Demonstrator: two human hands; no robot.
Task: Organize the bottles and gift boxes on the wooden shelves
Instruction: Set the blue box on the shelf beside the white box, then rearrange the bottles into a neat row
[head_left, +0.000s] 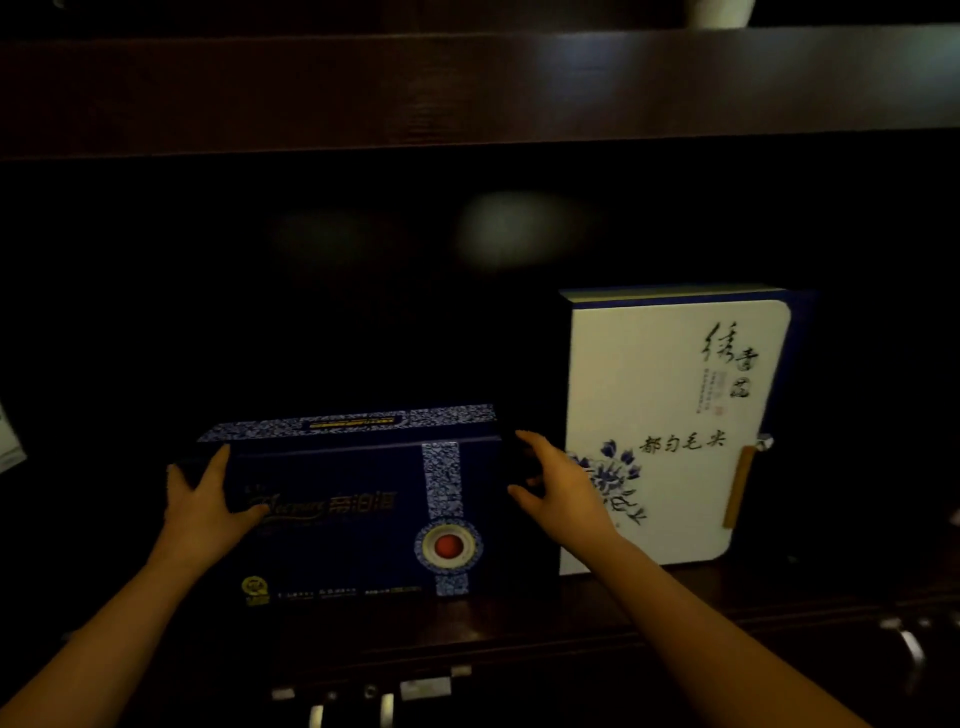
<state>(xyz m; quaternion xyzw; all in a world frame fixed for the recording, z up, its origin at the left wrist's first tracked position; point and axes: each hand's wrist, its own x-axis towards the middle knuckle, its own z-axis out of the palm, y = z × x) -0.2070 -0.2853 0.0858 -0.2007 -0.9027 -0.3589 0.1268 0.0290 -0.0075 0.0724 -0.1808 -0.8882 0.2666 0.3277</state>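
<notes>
A dark blue gift box (353, 519) with a patterned band and a red round emblem stands on the wooden shelf (519, 629), front facing me. My left hand (200, 506) grips its upper left corner, thumb across the front. My right hand (558, 488) is at the box's right edge with fingers spread; whether it touches the box is unclear. Just right of it stands a white gift box (670, 415) with a blue flower and black calligraphy, upright against the dark back of the shelf.
A thick dark shelf board (467, 83) runs overhead, with a pale vessel's base (719, 11) on top of it. Metal handles (384, 706) show on the cabinet front below the shelf. A pale object (9, 441) sits at the far left edge.
</notes>
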